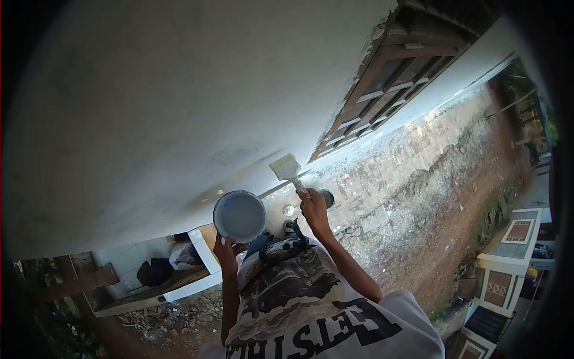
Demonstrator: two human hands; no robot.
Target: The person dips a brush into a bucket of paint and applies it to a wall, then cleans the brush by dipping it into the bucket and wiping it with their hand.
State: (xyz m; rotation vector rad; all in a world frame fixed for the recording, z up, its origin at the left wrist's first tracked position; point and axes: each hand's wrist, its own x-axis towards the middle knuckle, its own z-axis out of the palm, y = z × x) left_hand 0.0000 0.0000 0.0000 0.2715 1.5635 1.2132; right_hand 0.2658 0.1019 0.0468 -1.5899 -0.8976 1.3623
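Beside the pale wall [179,107], one person, both hands busy. Right hand [313,206] is closed round the handle of a brush [285,167]; the head sticks out past the fist, clear of the fingers. Left hand [228,250] grips a bucket [241,193] at its near side, fingers partly hidden beneath, so can't tell the full hold. Bucket's mouth faces up, pale liquid [239,221] inside. Key relation: the brush's long axis runs from the right fist to the far left, bristles at the far end, aimed wallward; bucket mouth lies left of and slightly nearer than the brush head, with a gap between. Brush and bucket are apart. Left hand is the nearer one to the bucket, right hand the only one on the brush. Whether bristles touch the wall, can't tell from this angle. Far right, a barred window [388,84] set in the wall. Just right of the right fist, lower down, a dark pot [327,199], partly covered. Rough ground [388,203] to the right; dark bundle [154,272] on the left.
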